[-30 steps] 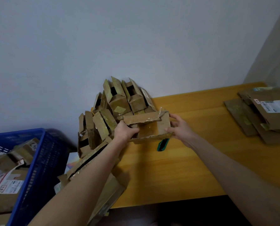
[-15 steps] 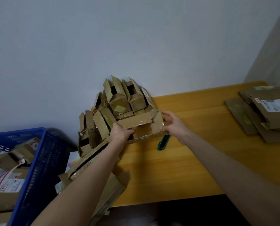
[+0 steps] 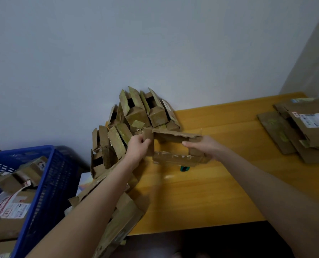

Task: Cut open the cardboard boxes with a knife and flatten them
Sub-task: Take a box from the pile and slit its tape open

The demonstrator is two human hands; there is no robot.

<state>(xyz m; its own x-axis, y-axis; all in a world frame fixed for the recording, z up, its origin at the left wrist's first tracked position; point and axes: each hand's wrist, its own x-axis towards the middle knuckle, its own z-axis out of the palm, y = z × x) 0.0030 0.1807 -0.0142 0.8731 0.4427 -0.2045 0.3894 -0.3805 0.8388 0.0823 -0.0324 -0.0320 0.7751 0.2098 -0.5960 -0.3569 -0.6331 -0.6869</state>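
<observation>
The left hand (image 3: 137,147) and right hand (image 3: 206,148) each grip one end of the cardboard box (image 3: 175,158), now pulled wider open than before. Flattening appears underway. The knife (image 3: 184,168) lies on the desk (image 3: 210,192).

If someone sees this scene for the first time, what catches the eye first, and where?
First, the torn cardboard box in the middle, gripped by the left hand and the right hand above the yellow table. Behind it a heap of small boxes is piled by the wall; a blue crate stands at far left, and flattened cardboard lies at the table's right end.
</observation>
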